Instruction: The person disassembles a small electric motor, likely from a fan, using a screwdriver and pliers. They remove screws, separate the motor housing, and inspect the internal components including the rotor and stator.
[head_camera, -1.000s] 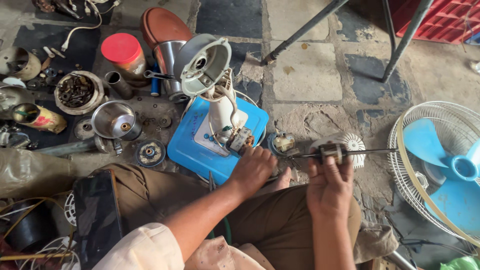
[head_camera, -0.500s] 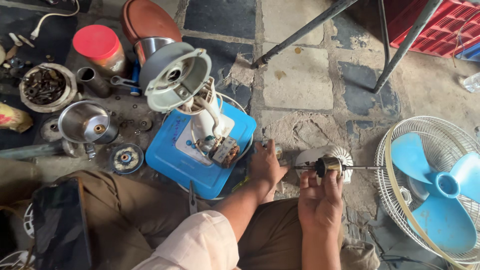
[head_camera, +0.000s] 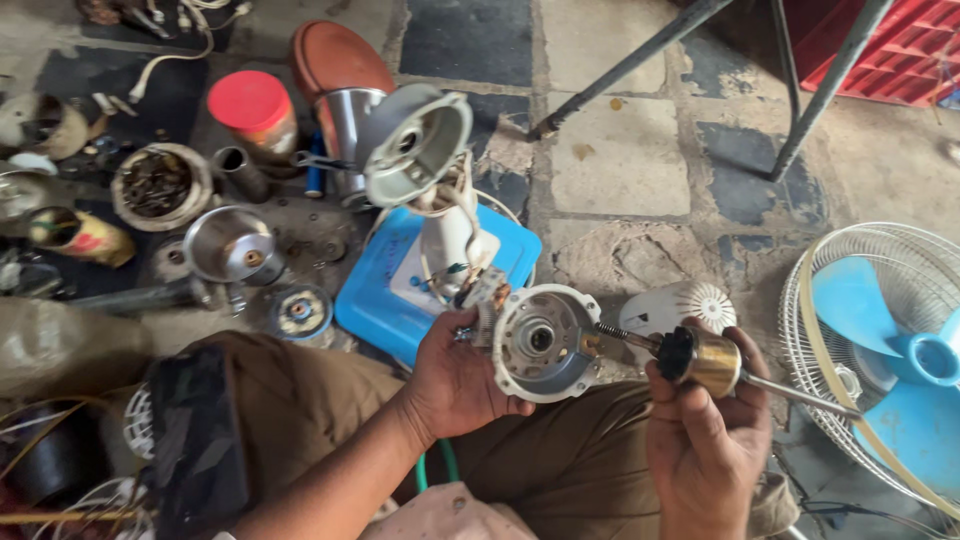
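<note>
My left hand (head_camera: 455, 382) grips a round grey metal motor housing (head_camera: 545, 342), its open side turned up toward me, with wires at its left edge. My right hand (head_camera: 705, 435) holds a fan rotor (head_camera: 712, 361), a brass-coloured cylinder on a long steel shaft. The shaft's threaded tip points left at the housing's rim. Just beyond my hands a white fan neck (head_camera: 440, 215) stands on a blue base (head_camera: 385, 295), topped by a round grey motor shell (head_camera: 415, 140).
A white vented cover (head_camera: 678, 304) lies on the stone floor behind the rotor. A fan guard with blue blades (head_camera: 900, 350) lies at right. Tins, cups, a red-lidded jar (head_camera: 255, 110) and metal parts crowd the left. Metal legs (head_camera: 640, 60) cross the top.
My left hand has picked up the grey motor housing and brought it beside the rotor. My right hand has drawn the rotor closer. The view has shifted left and nearer.
</note>
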